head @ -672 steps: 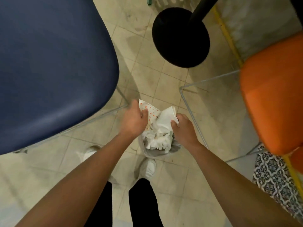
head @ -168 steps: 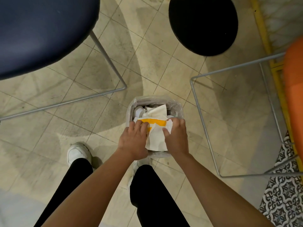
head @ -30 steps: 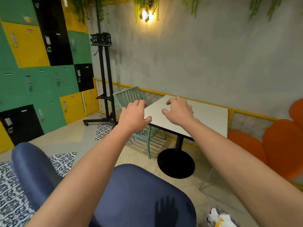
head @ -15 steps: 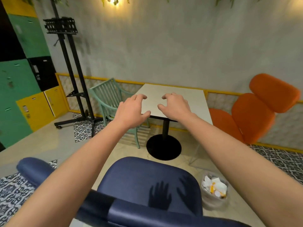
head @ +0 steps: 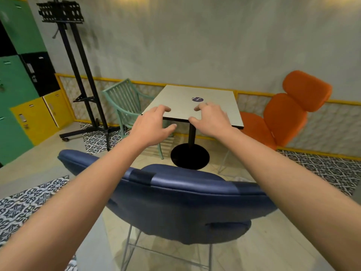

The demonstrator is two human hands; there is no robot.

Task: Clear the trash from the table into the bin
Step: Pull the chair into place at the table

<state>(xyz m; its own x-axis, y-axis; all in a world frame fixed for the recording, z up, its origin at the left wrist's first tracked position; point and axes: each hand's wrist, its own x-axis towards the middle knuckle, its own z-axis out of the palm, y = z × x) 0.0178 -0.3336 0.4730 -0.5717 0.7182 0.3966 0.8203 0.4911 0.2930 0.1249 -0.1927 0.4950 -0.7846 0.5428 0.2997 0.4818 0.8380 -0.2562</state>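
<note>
Beyond a chair (head: 185,202), the surface (head: 175,98) holds only a sticker (head: 197,99).
Left hand (head: 150,128) and right hand (head: 213,120) hover empty, loosely curled: clearing seems done.

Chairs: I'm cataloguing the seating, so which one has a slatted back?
The mint-green chair left of the white table. The blue chair nearest the camera and the orange chair on the right have smooth padded backs.

We spot round purple sticker (head: 197,99) on table (head: 218,112), near middle of top. White lettering on it, too blurred for us to read. Small pale label plates (head: 7,62) on lockers (head: 25,79) at left, too small to read. Nothing legible to us.
</note>
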